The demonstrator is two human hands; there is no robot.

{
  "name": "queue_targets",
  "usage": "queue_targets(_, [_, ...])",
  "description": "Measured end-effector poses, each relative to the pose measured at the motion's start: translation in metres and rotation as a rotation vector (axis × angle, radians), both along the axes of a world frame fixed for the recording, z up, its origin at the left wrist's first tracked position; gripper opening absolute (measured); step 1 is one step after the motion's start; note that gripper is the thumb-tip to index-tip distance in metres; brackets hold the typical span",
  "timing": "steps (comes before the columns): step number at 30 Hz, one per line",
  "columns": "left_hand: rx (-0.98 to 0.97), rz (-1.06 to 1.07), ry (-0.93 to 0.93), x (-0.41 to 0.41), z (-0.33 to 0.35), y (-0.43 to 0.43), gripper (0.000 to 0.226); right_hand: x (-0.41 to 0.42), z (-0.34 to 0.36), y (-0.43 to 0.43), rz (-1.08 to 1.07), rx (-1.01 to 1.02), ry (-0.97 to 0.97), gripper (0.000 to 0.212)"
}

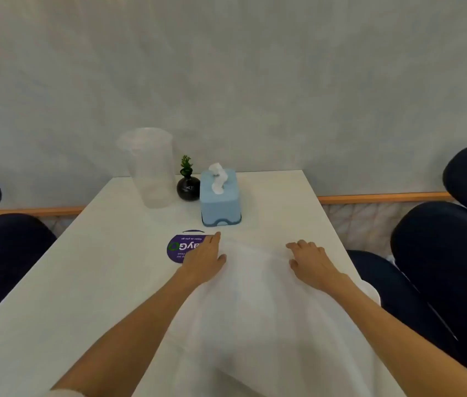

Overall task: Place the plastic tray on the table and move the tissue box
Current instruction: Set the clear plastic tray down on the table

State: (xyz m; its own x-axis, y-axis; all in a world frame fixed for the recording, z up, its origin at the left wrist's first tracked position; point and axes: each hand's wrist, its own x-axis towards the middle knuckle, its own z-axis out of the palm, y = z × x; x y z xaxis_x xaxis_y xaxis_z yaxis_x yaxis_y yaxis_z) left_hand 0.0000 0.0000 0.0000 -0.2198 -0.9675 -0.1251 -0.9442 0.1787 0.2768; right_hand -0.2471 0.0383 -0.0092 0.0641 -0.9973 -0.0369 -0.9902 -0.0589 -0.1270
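A white plastic tray (pixel 261 305) lies flat on the right half of the white table (pixel 89 282), its right corner hanging slightly over the table's edge. My left hand (pixel 205 260) grips the tray's far left corner, thumb on top and fingers stretched along the edge. My right hand (pixel 309 262) holds the far right corner with curled fingers. A light blue tissue box (pixel 220 203) with a white tissue sticking out stands just beyond the tray, a short gap from my left fingertips.
A clear plastic jug (pixel 149 170) and a small black vase (pixel 187 187) with a green sprig stand at the back, left of the tissue box. A round purple sticker (pixel 179 249) is partly under my left hand. Dark chairs (pixel 438 253) flank the table on both sides.
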Motion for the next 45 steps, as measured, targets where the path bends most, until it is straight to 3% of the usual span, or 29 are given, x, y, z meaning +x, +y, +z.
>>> queue_targets(11, [-0.092, 0.226, 0.058, 0.019, -0.020, -0.007, 0.026, -0.003, -0.012, -0.020, -0.025, -0.035, -0.099, 0.041])
queue_targets(17, [-0.117, 0.314, 0.018, 0.027, -0.021, -0.009, 0.026, -0.012, -0.006, -0.025, -0.074, -0.063, -0.057, 0.034])
queue_targets(22, [-0.155, 0.382, 0.061, 0.043, -0.025, -0.006, 0.024, -0.043, 0.001, -0.011, -0.268, -0.059, 0.077, 0.030])
queue_targets(31, [-0.174, 0.469, 0.081, 0.051, -0.026, 0.000, 0.025, -0.067, -0.009, 0.005, -0.466, 0.040, -0.203, 0.023])
queue_targets(39, [-0.138, 0.510, 0.067, 0.058, -0.021, 0.002, 0.024, -0.070, -0.009, -0.002, -0.464, 0.018, -0.292, 0.025])
queue_targets(45, [-0.091, 0.530, 0.056, 0.059, -0.023, -0.004, 0.022, -0.068, -0.008, -0.030, -0.432, 0.030, -0.233, 0.022])
